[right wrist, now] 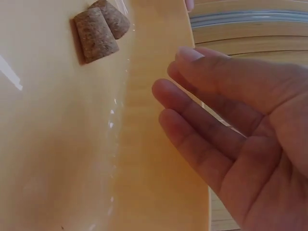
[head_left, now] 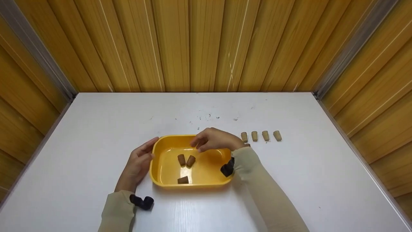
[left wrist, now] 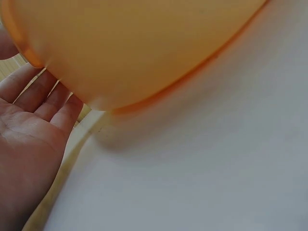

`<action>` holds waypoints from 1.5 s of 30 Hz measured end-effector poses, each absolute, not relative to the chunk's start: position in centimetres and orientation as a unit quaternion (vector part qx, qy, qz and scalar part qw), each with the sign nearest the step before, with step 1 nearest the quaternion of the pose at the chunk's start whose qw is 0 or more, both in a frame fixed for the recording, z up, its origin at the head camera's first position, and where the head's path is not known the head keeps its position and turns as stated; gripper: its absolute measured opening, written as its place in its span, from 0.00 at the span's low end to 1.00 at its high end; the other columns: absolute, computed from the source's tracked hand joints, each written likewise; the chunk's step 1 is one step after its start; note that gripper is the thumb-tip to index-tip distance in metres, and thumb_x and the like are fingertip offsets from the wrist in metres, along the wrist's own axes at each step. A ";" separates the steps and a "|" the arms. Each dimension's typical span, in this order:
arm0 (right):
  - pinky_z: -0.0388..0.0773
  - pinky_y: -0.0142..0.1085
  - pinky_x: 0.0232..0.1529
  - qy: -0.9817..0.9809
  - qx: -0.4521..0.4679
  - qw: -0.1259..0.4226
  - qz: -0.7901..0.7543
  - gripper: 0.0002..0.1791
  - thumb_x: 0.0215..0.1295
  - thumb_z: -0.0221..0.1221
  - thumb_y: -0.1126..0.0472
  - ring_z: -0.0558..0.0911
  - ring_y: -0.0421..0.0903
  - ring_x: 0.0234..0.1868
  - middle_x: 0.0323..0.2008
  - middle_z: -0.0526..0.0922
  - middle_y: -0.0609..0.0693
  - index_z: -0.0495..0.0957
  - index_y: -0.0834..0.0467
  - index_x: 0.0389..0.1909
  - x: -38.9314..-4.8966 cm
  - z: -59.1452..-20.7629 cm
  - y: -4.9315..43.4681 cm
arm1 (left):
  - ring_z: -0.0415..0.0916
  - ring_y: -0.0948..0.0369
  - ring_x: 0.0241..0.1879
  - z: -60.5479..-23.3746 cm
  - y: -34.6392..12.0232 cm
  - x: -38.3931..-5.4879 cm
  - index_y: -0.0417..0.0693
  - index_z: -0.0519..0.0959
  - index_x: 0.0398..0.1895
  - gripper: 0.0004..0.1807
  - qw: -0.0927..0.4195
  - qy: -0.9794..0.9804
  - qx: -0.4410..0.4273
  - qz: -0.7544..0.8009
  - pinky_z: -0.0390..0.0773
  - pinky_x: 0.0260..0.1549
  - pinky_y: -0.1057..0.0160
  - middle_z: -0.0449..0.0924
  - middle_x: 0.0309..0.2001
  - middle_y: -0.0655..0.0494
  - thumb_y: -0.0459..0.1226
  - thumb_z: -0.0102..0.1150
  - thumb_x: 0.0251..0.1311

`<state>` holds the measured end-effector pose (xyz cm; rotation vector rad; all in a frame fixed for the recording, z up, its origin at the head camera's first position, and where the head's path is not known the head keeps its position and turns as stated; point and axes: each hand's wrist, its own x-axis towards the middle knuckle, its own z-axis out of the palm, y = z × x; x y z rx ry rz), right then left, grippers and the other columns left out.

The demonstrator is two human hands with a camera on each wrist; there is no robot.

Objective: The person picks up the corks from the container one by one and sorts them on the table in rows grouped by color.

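A yellow plastic tray (head_left: 206,186) stands on the white table, and three brown tapered corks lie in it. Two of them, a left cork (head_left: 181,159) and a right cork (head_left: 191,161), lie close together; a third cork (head_left: 182,180) is by the near wall. My left hand (head_left: 136,164) touches the tray's left side from outside, its fingers extended along the wall in the left wrist view. Over the tray's far side is my right hand (head_left: 214,139). In the right wrist view its fingers (right wrist: 192,139) are loosely bent and hold nothing.
To the right of the tray, several lighter corks (head_left: 254,136) stand in a row on the table (head_left: 305,180). A brown cork (head_left: 247,145) is partly hidden behind my right wrist. Wood-patterned panels (head_left: 206,45) rise behind the table and at both sides.
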<state>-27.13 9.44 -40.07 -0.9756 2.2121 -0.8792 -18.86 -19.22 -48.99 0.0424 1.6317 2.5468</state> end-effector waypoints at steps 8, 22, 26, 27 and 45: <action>0.81 0.37 0.52 0.830 -0.351 0.319 -0.294 0.19 0.60 0.61 0.70 0.84 0.48 0.50 0.53 0.83 0.53 0.80 0.59 0.54 -26.6 -40.9 7.8 | 0.70 0.60 0.63 -49.0 -19.3 -18.9 0.36 0.63 0.69 0.32 0.056 0.541 0.020 0.839 0.71 0.62 0.66 0.72 0.64 0.54 0.22 0.49 0.58; 0.80 0.39 0.52 0.853 -0.344 0.305 -0.247 0.18 0.56 0.61 0.74 0.83 0.49 0.49 0.50 0.84 0.52 0.83 0.58 0.47 -26.0 -41.9 6.9 | 0.71 0.60 0.61 -49.0 -19.1 -19.0 0.33 0.63 0.68 0.33 0.046 0.546 0.018 0.837 0.72 0.61 0.68 0.74 0.62 0.55 0.20 0.47 0.55; 0.80 0.39 0.52 0.862 -0.343 0.290 -0.234 0.16 0.55 0.62 0.74 0.83 0.49 0.49 0.48 0.84 0.51 0.84 0.57 0.44 -25.9 -42.0 6.8 | 0.71 0.60 0.62 -48.9 -19.1 -19.1 0.34 0.63 0.68 0.33 0.048 0.547 0.016 0.835 0.72 0.61 0.68 0.74 0.62 0.55 0.20 0.47 0.54; 0.80 0.39 0.53 0.863 -0.346 0.285 -0.231 0.15 0.55 0.62 0.74 0.83 0.49 0.49 0.48 0.84 0.51 0.84 0.57 0.43 -26.0 -42.1 6.8 | 0.70 0.60 0.62 -48.9 -19.1 -19.1 0.34 0.63 0.68 0.33 0.049 0.547 0.016 0.835 0.72 0.61 0.68 0.74 0.62 0.55 0.20 0.47 0.54; 0.79 0.37 0.50 0.855 -0.369 0.286 -0.224 0.11 0.61 0.60 0.68 0.81 0.43 0.45 0.43 0.84 0.49 0.81 0.56 0.44 -26.0 -40.8 8.5 | 0.71 0.61 0.62 -48.9 -19.3 -18.9 0.34 0.61 0.69 0.33 0.056 0.546 0.017 0.836 0.73 0.60 0.66 0.74 0.62 0.56 0.21 0.47 0.56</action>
